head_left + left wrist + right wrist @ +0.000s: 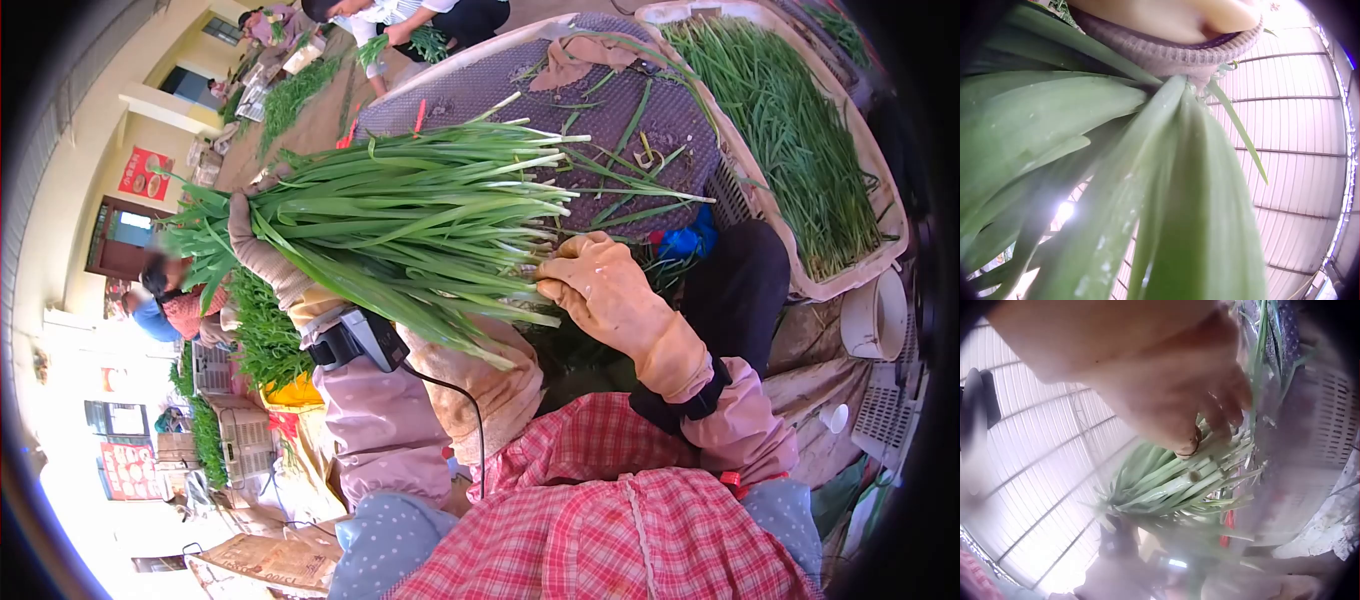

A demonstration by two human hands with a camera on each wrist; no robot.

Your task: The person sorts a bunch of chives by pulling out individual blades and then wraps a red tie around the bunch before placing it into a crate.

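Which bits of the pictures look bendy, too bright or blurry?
Head view: round and bendy, dark corners, white glare at the lower left; left wrist view: a dazzling spot between the close-up green leaves, curved roof lines; right wrist view: milky haze near the bottom, right hand soft and blurry.

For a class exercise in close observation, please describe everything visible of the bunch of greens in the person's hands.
The bunch has long, flat, smooth green leaves narrowing to pale, whitish stalk ends of uneven reach. It looks fresh. It is held roughly sideways, leaves towards the person's left, slightly fanned. The left hand grips the leafy part; the right hand's curled fingers pinch at the pale ends.
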